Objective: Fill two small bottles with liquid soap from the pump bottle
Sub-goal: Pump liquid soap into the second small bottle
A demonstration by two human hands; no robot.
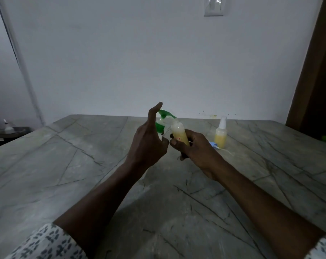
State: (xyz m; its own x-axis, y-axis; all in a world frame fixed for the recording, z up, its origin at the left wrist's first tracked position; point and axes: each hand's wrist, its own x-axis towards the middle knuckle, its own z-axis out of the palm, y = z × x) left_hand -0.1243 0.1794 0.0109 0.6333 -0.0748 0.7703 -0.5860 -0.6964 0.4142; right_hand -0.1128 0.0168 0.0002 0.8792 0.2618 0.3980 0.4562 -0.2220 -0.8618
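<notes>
Grey stone bench [65, 165], left-hand fingers [153, 114] gripping pump bottle [160, 127], right-hand fingers [177, 142] gripping small bottle [178, 130] at nozzle, spray bottle [221, 136] beyond right-hand fingers.

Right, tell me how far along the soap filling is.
Done: one capped spray bottle stands on the table, holding yellow liquid. In hand: the left hand grips the pump bottle, nozzle at the open small bottle in the right hand, mostly full. Left: finishing and capping it.
</notes>
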